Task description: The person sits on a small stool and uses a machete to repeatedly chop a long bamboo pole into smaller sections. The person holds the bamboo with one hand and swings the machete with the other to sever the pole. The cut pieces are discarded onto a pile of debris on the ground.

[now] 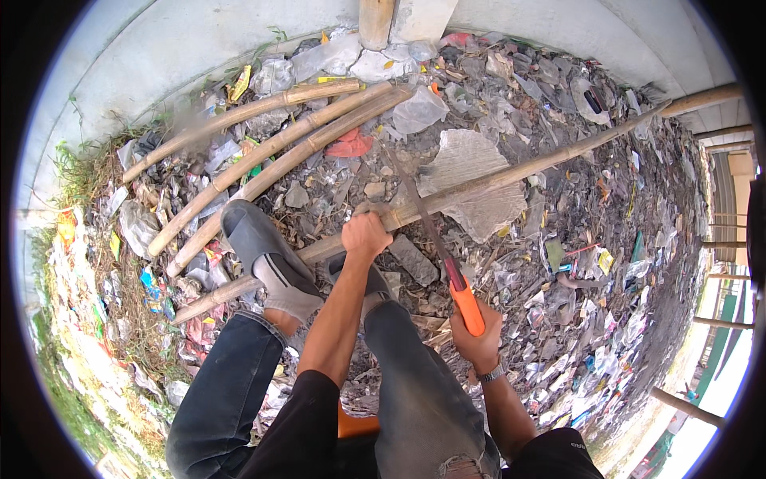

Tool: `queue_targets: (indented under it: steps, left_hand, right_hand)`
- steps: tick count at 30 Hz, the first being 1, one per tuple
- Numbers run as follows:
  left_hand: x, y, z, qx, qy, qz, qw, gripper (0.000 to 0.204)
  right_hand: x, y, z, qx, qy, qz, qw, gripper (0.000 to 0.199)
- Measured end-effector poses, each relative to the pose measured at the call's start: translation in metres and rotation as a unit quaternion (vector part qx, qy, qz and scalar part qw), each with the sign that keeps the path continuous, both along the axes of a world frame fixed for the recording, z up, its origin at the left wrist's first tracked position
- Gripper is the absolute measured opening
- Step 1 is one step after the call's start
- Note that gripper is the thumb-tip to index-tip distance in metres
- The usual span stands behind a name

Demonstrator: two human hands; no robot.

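- Left hand (365, 235): fingers closed around a long bamboo pole (511, 170), gripping it from above, near the middle of its length.
- Right hand (477, 339): fingers wrapped around the orange handle of a hand saw (447, 267); a wristwatch (491, 373) sits on the wrist.
- Hand saw: narrow dark blade runs up and to the left from the handle and crosses the bamboo pole just right of the left hand, touching it.
- Bamboo pole: lies slantwise from lower left to upper right over littered ground (574, 263); a grey shoe (263, 247) presses on it left of the gripping hand.
- Three further bamboo poles (271, 148): side by side, upper left, well apart from the hands.
- Crumpled silver sheet (471, 180): under and behind the held pole, near the blade.
- Ground cover: plastic scraps, wrappers, stones.
- Concrete wall (199, 40): curves along the top edge.
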State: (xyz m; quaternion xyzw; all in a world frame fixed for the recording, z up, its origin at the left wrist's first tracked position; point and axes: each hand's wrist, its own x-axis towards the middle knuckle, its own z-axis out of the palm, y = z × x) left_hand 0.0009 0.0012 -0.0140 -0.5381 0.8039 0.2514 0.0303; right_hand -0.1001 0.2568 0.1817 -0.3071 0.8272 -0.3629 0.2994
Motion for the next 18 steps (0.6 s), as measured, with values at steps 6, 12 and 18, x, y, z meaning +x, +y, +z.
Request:
queue_targets:
  steps: [6, 12, 18]
  left_hand:
    - [0.008, 0.001, 0.014, 0.052, -0.02, -0.044, 0.997, 0.04]
    - [0.001, 0.009, 0.015, 0.041, -0.022, -0.022, 0.999, 0.033]
    - [0.0, 0.006, 0.016, 0.034, -0.02, -0.012, 0.999, 0.034]
  right_hand:
    - [0.015, 0.012, 0.005, -0.01, 0.045, 0.016, 0.999, 0.015]
    - [-0.012, -0.016, 0.023, -0.006, 0.019, -0.011, 1.0, 0.017]
    - [-0.029, -0.069, 0.071, -0.01, 0.007, 0.048, 0.999, 0.018]
